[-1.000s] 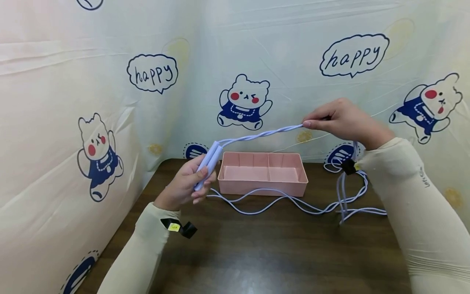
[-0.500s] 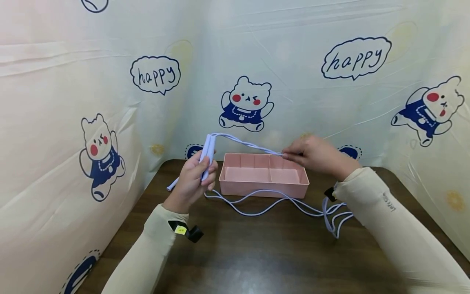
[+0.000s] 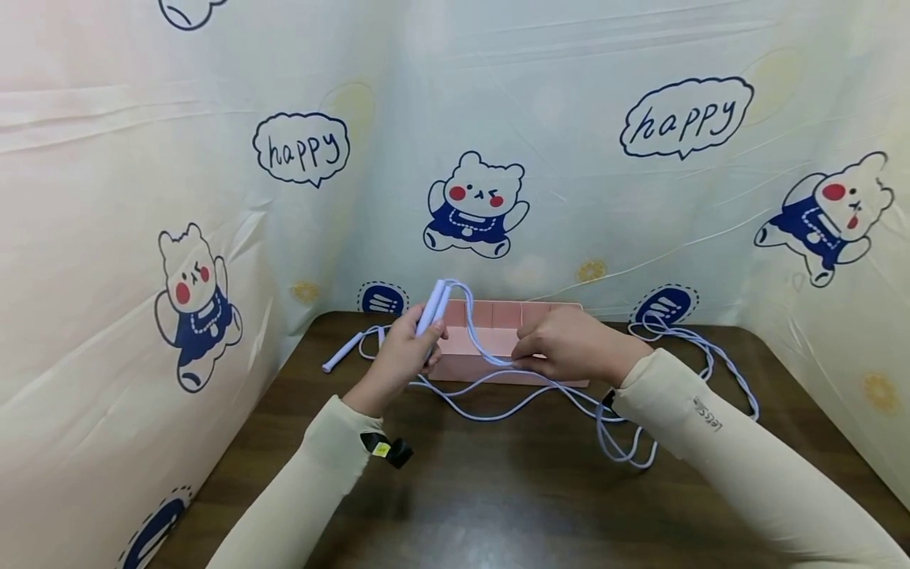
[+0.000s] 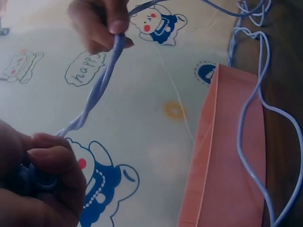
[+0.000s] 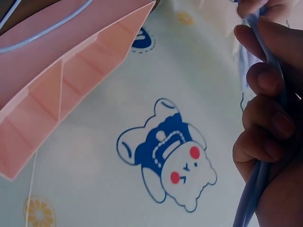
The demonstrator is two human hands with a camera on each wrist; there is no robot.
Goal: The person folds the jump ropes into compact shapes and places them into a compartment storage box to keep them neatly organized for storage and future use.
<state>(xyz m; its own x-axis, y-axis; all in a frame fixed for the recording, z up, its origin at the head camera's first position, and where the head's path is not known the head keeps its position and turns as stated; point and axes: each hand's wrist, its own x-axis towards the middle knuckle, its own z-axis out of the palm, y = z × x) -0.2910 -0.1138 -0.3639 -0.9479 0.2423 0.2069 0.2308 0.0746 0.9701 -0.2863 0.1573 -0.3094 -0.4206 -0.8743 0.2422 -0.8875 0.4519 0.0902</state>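
Observation:
Two pale lilac handles of a jump rope stand side by side in my left hand, tilted up in front of a pink box. From their tops the doubled cord arcs down to my right hand, which grips it before the box's right part. The left wrist view shows this cord loosely twisted between both hands. In the right wrist view, fingers curl round the cord, and its strands run out below. Part of the handles is hidden by my left fingers.
The pink box has a divider and stands at the table's back. Another lilac handle lies left of it. Loose cord winds along its front, with more coils at right. Behind hangs a printed curtain.
My right hand has come down and left with the cord, nearer my left hand. The cord between them now sags in a bend. My left hand has shifted slightly right.

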